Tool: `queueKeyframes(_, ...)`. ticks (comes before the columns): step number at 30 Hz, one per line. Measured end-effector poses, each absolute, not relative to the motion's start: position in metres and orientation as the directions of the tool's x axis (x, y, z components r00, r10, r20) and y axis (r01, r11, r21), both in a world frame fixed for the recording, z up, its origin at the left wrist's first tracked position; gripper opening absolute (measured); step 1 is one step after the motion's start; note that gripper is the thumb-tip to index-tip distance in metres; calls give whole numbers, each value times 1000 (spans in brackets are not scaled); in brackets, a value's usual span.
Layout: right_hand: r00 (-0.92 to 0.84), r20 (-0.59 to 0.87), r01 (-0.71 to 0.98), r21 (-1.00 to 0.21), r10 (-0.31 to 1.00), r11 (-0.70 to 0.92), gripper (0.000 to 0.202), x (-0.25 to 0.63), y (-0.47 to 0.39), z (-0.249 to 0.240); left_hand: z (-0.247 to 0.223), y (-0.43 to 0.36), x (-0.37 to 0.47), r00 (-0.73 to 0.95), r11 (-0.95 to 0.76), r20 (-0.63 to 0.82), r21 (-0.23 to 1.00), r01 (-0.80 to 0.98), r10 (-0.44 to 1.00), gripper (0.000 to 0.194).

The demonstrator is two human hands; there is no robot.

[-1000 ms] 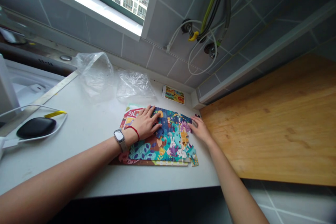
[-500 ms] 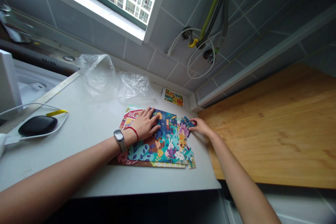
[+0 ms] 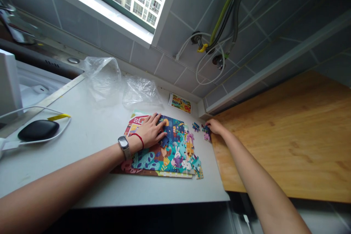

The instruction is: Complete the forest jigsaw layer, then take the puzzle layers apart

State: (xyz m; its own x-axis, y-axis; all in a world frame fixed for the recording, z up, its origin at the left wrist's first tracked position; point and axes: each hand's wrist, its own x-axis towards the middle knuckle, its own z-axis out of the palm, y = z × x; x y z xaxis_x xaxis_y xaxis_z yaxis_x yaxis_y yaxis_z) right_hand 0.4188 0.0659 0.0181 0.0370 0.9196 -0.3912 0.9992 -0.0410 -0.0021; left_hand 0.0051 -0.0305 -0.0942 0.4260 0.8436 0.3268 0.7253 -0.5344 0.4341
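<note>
A colourful jigsaw puzzle (image 3: 175, 153) with animals and plants lies on top of another puzzle board (image 3: 175, 174) on the white counter. My left hand (image 3: 150, 130) rests flat on the puzzle's upper left area, fingers spread. Right of the puzzle, my right hand (image 3: 215, 127) pinches a few dark blue and purple puzzle pieces (image 3: 207, 136) at the counter's edge beside the wooden board. One loose blue piece (image 3: 195, 127) lies between that hand and the puzzle. Along the puzzle's right side, several pieces (image 3: 197, 168) sit partly joined and uneven.
Crumpled clear plastic bags (image 3: 141, 91) lie behind the puzzle, with a small picture card (image 3: 180, 103) near the wall. A black oval case (image 3: 38, 130) and white cable are at the left. The wooden board (image 3: 274, 135) fills the right; cables (image 3: 219, 33) hang from the wall.
My right hand has moved right, carrying a few puzzle pieces away from the puzzle's upper right side. One blue piece now lies separate. My left hand stays on the puzzle.
</note>
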Motion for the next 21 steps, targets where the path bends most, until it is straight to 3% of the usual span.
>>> queueKeyframes(13, -13, -226, 987, 155, 974, 49, 37, 408, 58, 1, -93, -30, 5, 435, -536, 319, 405, 741, 842, 55)
queueKeyframes(21, -86, -389, 971, 171, 917, 164, 34, 404, 17, 10, -89, -31, 5, 437, -531, 303, 417, 738, 847, 55)
